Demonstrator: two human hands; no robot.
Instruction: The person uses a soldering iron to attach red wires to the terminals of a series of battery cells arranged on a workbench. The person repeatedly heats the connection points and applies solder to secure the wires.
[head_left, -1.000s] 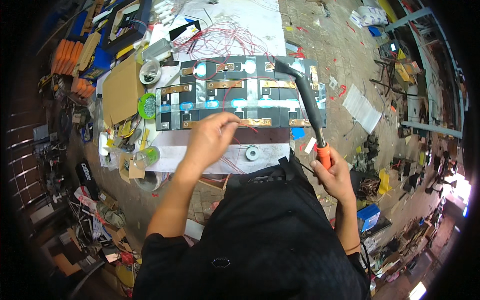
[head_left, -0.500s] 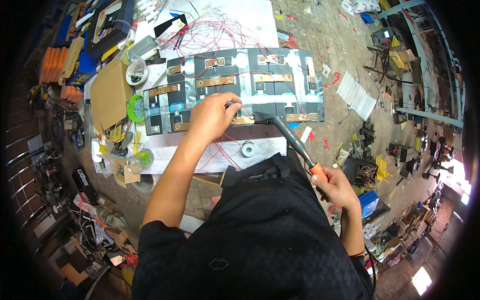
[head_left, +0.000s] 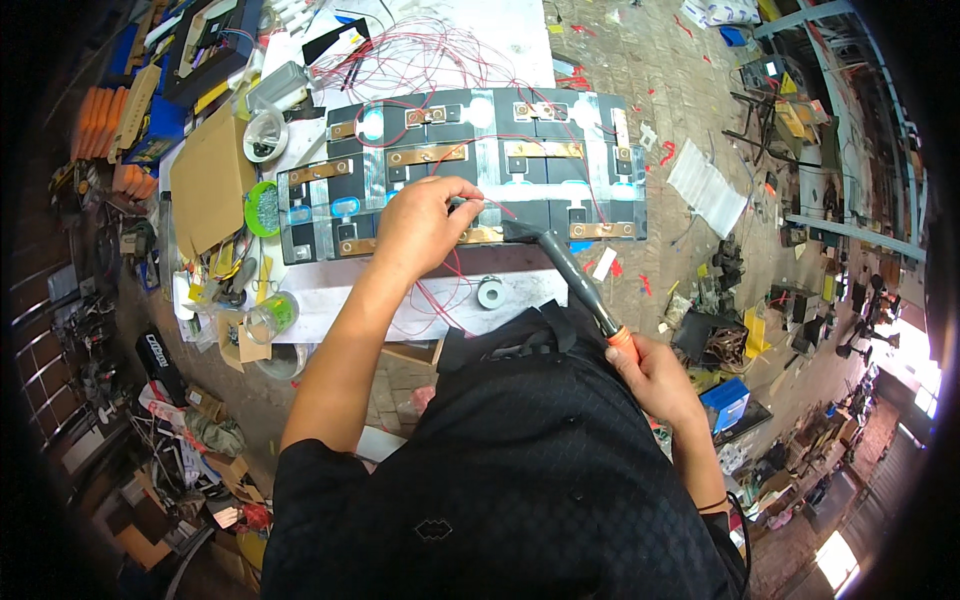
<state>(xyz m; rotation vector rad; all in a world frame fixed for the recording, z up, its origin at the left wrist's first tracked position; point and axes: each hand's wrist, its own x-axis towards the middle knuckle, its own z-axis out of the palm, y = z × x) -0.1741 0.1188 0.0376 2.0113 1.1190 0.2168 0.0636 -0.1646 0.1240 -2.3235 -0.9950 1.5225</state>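
Two full hands: left hand (head_left: 430, 222) pinching a red wire (head_left: 500, 209), right hand (head_left: 655, 380) gripping a soldering iron (head_left: 573, 273).
Black cell pack (head_left: 555, 172) beneath the left hand, ahead of the right; grey spool (head_left: 484, 300) between the hands.

- A green bowl (head_left: 249, 213) of small pale pieces is at the left of the worktop (head_left: 355, 300).
- A white tub (head_left: 257, 153) stands just behind it.
- A brown cardboard sheet (head_left: 210, 190) lies left of both.
- A clear, green-tinted jar (head_left: 276, 316) is beside a small open cardboard box (head_left: 254, 351).
- Orange pieces (head_left: 100, 122) stand in a row at far left.
- A white paper sheet (head_left: 706, 190) lies on the floor (head_left: 630, 60) at right, near red scraps (head_left: 668, 153).
- A blue box (head_left: 725, 403) is lower on that side.
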